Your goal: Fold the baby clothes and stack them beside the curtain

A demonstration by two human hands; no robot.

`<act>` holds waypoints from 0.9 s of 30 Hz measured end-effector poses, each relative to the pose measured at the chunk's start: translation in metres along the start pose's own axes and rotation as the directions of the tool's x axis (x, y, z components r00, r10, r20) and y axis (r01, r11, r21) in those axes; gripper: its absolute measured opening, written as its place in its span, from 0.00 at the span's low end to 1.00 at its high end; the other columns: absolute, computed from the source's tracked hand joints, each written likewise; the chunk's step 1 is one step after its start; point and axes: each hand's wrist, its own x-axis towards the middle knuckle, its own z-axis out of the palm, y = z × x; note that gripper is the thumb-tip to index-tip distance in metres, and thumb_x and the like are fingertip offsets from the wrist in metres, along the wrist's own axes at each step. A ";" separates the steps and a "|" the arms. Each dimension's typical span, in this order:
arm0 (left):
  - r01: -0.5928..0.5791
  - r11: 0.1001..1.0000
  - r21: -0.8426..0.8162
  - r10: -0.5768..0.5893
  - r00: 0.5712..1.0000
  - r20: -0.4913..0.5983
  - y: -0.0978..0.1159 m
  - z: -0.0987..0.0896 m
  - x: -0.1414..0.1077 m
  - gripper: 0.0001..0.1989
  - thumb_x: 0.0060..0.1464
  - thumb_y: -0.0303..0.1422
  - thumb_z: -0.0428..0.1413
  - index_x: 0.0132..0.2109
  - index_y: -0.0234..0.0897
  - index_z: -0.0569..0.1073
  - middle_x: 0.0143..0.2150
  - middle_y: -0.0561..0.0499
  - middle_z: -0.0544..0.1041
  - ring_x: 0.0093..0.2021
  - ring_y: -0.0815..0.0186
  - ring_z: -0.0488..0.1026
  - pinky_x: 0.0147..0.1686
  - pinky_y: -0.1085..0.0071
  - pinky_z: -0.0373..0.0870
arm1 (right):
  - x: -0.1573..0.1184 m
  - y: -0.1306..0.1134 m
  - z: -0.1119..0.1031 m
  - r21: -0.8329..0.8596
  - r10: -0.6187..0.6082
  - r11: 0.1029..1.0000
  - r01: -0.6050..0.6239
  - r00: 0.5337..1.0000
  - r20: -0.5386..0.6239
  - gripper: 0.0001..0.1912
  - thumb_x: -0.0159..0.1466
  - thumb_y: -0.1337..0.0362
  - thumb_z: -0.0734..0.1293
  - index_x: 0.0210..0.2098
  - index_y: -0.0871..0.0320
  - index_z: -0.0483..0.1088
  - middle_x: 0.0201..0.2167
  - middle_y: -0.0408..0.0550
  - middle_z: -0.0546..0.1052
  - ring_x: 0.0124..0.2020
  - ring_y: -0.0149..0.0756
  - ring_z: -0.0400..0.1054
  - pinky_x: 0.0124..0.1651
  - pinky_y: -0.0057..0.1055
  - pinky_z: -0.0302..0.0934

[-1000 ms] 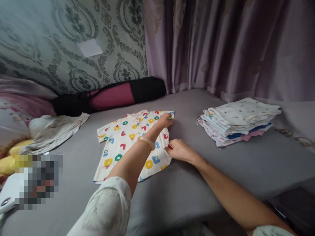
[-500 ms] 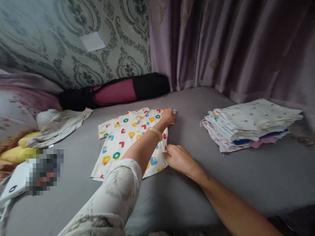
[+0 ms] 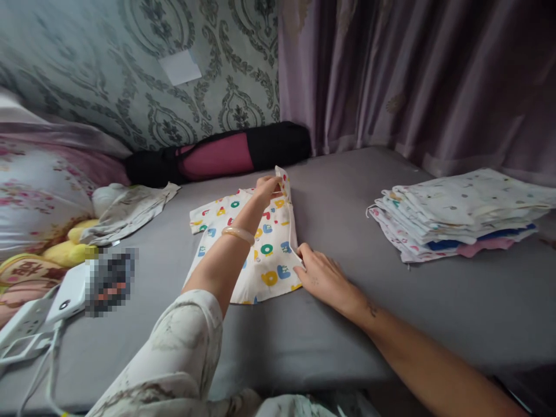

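Note:
A small white short-sleeved shirt [image 3: 278, 278] with colourful letter prints lies on the grey bed. My left hand [image 3: 268, 186] pinches its far right part near the sleeve, which is lifted and folded inward over the body. At the lower right side edge, my right hand [image 3: 319, 271] grips the fabric between thumb and fingers. My left forearm, with a pale bangle [image 3: 238, 233] on it, crosses over the shirt and hides part of its middle. The shirt's other sleeve [image 3: 200, 220] lies flat on the left.
A stack of folded clothes [image 3: 456, 211] sits at the right. A black and pink long bag [image 3: 217, 156] lies along the wall. To the left are a crumpled pale garment [image 3: 130, 214], yellow plush [image 3: 69, 250], a white device [image 3: 72, 292] and a power strip with cables [image 3: 26, 324].
My left hand has drawn the shirt's right sleeve side up and leftward, folding it over the body. My right hand still holds the lower side edge. The view has shifted slightly.

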 end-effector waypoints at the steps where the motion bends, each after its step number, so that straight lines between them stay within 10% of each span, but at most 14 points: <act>1: -0.002 1.000 -0.018 0.002 1.000 -0.016 -0.001 -0.008 -0.002 0.03 0.51 0.27 0.56 0.32 0.35 0.68 0.25 0.53 0.70 0.26 0.74 0.69 0.35 0.72 0.73 | -0.001 -0.001 0.001 -0.004 -0.011 1.000 0.011 1.000 -0.009 0.08 0.67 0.65 0.58 0.46 0.56 0.63 0.43 0.52 0.77 0.44 0.44 0.73 0.36 0.31 0.54; 12: 0.190 0.974 -0.127 -0.211 0.960 -0.184 -0.042 -0.065 -0.016 0.08 0.56 0.36 0.54 0.35 0.35 0.66 0.22 0.55 0.65 0.22 0.71 0.67 0.25 0.74 0.69 | -0.004 -0.006 0.011 -0.056 -0.201 0.979 0.198 0.977 -0.069 0.12 0.66 0.72 0.56 0.44 0.57 0.68 0.46 0.51 0.72 0.48 0.40 0.66 0.47 0.31 0.58; 20: -0.009 0.950 0.311 0.086 0.968 -0.235 -0.058 -0.069 -0.016 0.30 0.48 0.24 0.57 0.59 0.37 0.62 0.31 0.55 0.67 0.25 0.72 0.68 0.29 0.74 0.69 | 0.000 0.000 0.017 -0.086 -0.382 0.923 0.374 0.919 -0.101 0.14 0.65 0.77 0.57 0.40 0.58 0.71 0.41 0.50 0.73 0.45 0.38 0.63 0.48 0.32 0.57; 27: -0.183 0.717 0.673 0.292 0.955 -0.051 -0.060 -0.071 -0.014 0.18 0.49 0.22 0.50 0.47 0.33 0.75 0.41 0.45 0.73 0.40 0.62 0.73 0.43 0.66 0.71 | 0.000 0.003 0.015 0.088 -0.457 0.882 0.464 0.885 -0.082 0.05 0.65 0.68 0.64 0.37 0.57 0.73 0.38 0.47 0.75 0.42 0.36 0.67 0.47 0.32 0.57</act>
